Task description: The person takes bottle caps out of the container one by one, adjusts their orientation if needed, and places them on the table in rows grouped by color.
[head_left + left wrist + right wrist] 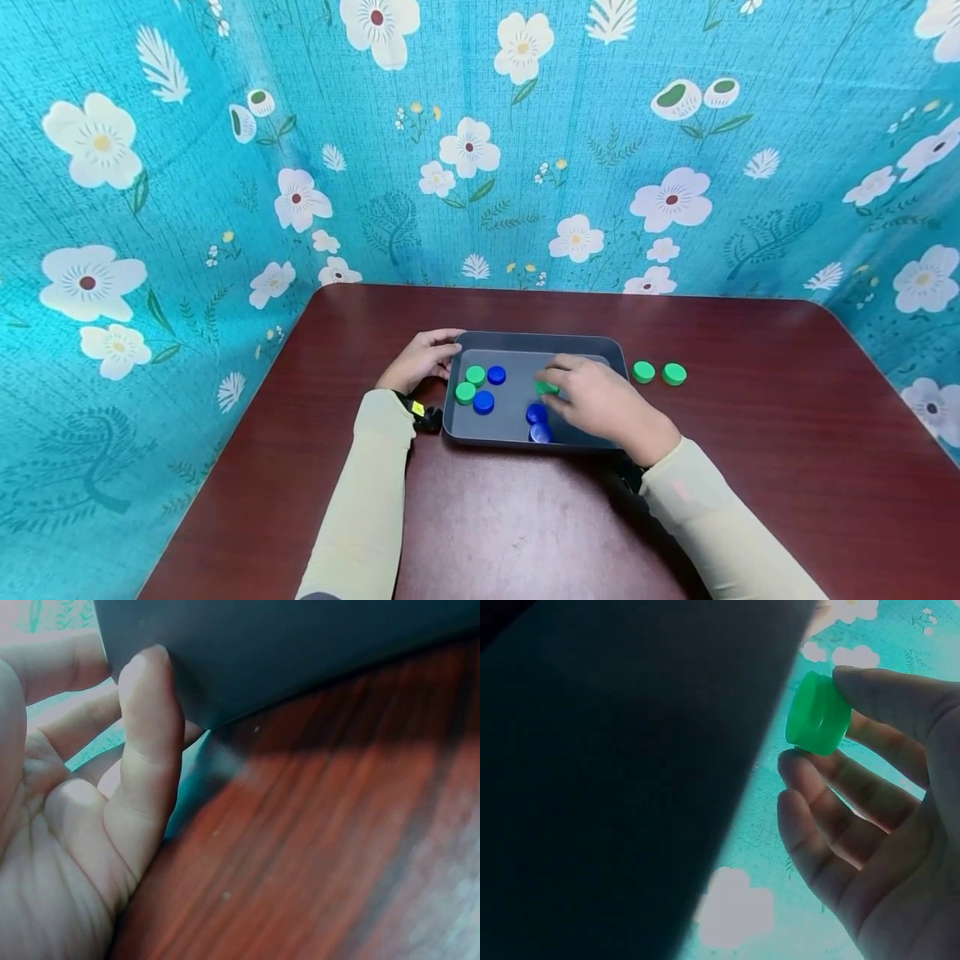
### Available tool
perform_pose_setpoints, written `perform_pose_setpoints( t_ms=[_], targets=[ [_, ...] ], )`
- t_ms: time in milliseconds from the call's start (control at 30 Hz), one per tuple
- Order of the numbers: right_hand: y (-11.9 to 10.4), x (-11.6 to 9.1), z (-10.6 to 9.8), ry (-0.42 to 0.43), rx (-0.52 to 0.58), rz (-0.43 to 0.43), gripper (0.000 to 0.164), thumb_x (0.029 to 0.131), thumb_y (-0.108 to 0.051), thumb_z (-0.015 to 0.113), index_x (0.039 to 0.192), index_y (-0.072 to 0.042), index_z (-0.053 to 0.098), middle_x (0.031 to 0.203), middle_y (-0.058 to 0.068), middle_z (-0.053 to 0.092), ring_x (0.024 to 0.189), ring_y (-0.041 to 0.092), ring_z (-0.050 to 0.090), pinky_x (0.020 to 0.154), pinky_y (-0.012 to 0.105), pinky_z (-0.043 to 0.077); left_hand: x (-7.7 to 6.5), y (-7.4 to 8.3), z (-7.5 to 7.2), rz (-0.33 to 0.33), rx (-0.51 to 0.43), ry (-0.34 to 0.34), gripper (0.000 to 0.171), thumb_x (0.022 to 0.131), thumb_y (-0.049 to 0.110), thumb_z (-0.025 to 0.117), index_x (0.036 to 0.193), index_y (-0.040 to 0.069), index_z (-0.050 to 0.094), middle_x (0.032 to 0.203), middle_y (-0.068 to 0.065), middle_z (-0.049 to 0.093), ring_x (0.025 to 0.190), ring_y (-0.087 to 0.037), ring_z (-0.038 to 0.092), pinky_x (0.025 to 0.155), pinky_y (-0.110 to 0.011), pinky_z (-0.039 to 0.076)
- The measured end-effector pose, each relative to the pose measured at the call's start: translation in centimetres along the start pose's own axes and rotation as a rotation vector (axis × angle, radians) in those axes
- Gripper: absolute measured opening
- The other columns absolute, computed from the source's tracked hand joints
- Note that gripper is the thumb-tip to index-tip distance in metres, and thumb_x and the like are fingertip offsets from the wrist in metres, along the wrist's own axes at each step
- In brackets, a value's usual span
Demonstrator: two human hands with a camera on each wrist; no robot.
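Observation:
A dark grey tray (540,342) lies on the table and holds green and blue bottle caps. My left hand (422,360) grips its far left corner, thumb (150,697) against the outer wall and fingers behind. Over the tray's right half, my right hand (603,404) pinches a green bottle cap (819,714) between thumb and fingertips. Two green caps (476,375) and two blue caps (483,403) sit grouped at the left of the tray. Close below the right hand, two more blue caps (536,413) lie near the tray's front wall.
Two green caps (642,372) stand side by side on the dark red wooden table (765,417), just right of the tray. A blue flowered curtain (480,225) hangs behind the table and along its sides.

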State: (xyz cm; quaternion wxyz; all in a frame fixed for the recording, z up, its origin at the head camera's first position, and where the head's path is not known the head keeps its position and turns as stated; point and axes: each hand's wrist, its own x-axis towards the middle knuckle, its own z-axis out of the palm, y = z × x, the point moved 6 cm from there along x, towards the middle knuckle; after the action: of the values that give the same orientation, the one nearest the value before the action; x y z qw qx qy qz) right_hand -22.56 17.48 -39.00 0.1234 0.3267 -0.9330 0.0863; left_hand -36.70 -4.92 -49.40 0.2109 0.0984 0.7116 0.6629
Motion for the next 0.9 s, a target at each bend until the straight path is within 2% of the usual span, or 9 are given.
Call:
perform_pose_setpoints(
  t_ms=[200,433,900],
  targets=[
    [0.7,-0.5,-0.1,0.029,0.02,0.003,0.028,0.082,-0.016,0.079,0.109,-0.009,0.073,0.103,0.003,0.065,0.092,0.018,0.064,0.08,0.038,0.055,0.1,-0.1,-0.1,0.0,0.005,-0.003,0.037,0.097,0.013,0.06,0.134,0.01,0.059,0.077,-0.01,0.058,0.062,-0.018,0.053,0.057,-0.03,0.054],
    [1.9,-1.4,-0.3,0.032,0.023,0.042,0.032,0.082,-0.018,0.079,0.112,-0.008,0.073,0.109,0.006,0.065,0.098,0.021,0.064,0.081,0.038,0.055,0.2,-0.1,-0.1,0.001,-0.009,-0.011,0.035,0.097,0.013,0.061,0.132,0.009,0.061,0.077,-0.01,0.059,0.061,-0.018,0.053,0.057,-0.03,0.055],
    [3.8,-2.3,-1.5,0.055,0.02,0.086,0.033,0.082,-0.017,0.08,0.112,-0.007,0.072,0.11,0.009,0.064,0.1,0.024,0.062,0.079,0.04,0.056,0.0,0.1,0.1,0.0,-0.004,-0.005,0.038,0.097,0.012,0.061,0.135,0.009,0.058,0.078,-0.009,0.061,0.061,-0.017,0.055,0.056,-0.029,0.054]
  ],
)
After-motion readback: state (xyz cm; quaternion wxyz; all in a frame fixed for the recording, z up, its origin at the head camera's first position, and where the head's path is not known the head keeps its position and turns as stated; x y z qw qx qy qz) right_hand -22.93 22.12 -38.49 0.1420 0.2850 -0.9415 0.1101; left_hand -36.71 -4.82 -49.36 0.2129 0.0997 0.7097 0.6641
